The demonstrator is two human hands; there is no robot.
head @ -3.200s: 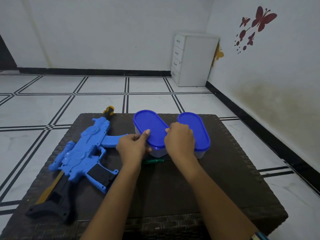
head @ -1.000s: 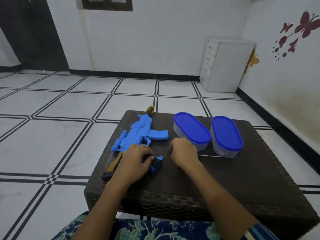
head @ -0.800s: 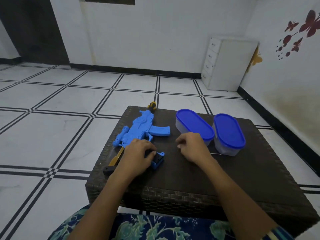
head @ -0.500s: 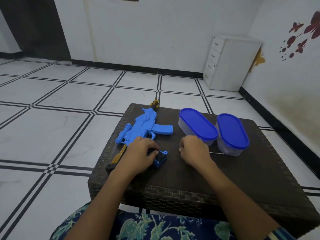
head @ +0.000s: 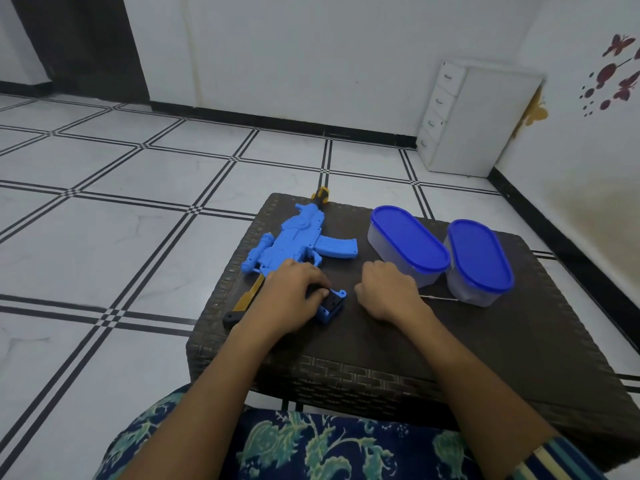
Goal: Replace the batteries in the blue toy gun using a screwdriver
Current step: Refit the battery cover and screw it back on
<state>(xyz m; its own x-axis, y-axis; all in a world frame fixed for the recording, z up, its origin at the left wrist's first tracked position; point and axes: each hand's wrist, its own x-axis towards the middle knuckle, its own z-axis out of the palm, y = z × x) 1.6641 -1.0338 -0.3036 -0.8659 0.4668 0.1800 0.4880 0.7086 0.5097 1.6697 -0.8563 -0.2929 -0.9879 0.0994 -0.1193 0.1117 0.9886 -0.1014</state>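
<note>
Blue toy gun (head: 298, 240) lying on the left half of the table (head: 485, 341), left hand (head: 294, 289) curled over its grip; right hand (head: 388, 292) closed round the screwdriver (head: 441, 298) at table centre. Apparently an early stage: unscrewing, battery swap and reclosing all seem left to do

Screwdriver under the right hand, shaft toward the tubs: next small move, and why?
Probably lift the screwdriver and swing its tip round to the black panel on the grip of the blue toy gun. The right hand is curled over the handle, but the shaft points away from the gun, toward the lidded container; the left hand holds the grip.
</note>
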